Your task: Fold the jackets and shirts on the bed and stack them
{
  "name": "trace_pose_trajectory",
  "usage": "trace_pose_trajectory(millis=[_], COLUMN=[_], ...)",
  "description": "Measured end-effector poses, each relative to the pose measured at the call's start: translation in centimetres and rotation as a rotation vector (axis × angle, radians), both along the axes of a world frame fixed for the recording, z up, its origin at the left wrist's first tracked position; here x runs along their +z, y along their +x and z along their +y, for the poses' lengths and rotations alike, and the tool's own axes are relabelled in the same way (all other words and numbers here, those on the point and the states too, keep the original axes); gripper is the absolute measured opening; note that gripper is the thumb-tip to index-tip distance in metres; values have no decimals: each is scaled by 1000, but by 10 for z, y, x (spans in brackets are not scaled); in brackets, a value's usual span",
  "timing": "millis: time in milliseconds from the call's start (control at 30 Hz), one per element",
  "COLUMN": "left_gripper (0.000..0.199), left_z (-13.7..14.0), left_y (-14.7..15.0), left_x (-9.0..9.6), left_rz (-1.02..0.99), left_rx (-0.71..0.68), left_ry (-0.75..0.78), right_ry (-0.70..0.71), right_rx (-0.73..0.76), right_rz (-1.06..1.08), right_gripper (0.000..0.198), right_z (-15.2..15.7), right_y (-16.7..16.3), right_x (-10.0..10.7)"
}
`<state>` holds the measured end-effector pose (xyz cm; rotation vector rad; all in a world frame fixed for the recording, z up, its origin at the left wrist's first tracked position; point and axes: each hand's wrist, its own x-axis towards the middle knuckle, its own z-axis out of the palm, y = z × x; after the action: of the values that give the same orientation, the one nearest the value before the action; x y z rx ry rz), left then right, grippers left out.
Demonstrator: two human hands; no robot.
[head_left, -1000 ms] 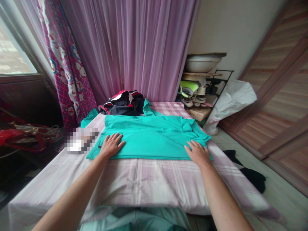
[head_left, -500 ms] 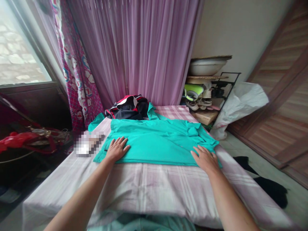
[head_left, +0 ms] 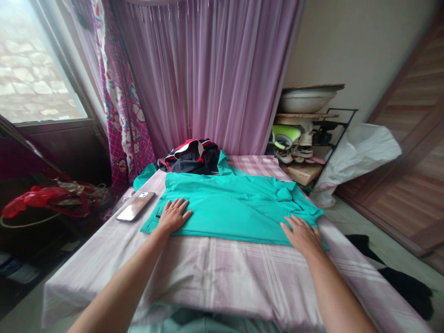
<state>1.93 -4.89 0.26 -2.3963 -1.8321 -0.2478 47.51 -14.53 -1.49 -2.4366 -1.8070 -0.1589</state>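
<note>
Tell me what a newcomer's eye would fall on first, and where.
Probably the bright teal fabric garment, laid out across the middle of the pink-and-white plaid tablecloth, with the left hand and the right hand flat on it near opposite ends. Sheer purple curtains hang at the back, behind a navy, red and white heap of clothing. A rectangular, shiny-backed phone lies left of the garment.
</note>
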Motion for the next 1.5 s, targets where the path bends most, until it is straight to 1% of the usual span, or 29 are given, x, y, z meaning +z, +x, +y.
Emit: trace_pose_trajectory(millis=[233, 700, 967, 1233, 1500], left_gripper=[59, 61, 60, 62, 60], left_z=[1, -1, 0, -2, 1], left_y=[-1, 1, -1, 1, -1], left_x=[-2, 1, -2, 0, -4], left_rz=[0, 19, 1, 4, -7], left_rx=[-5, -2, -7, -2, -8], left_ry=[4, -5, 13, 3, 18], right_ry=[3, -8, 9, 0, 23], right_rx=[9, 22, 0, 2, 6], right_rz=[7, 5, -6, -15, -12], right_gripper=[52, 51, 50, 51, 49], right_z=[3, 4, 2, 1, 1], right_y=[6, 9, 4, 2, 4], right_x=[-5, -7, -5, -2, -6])
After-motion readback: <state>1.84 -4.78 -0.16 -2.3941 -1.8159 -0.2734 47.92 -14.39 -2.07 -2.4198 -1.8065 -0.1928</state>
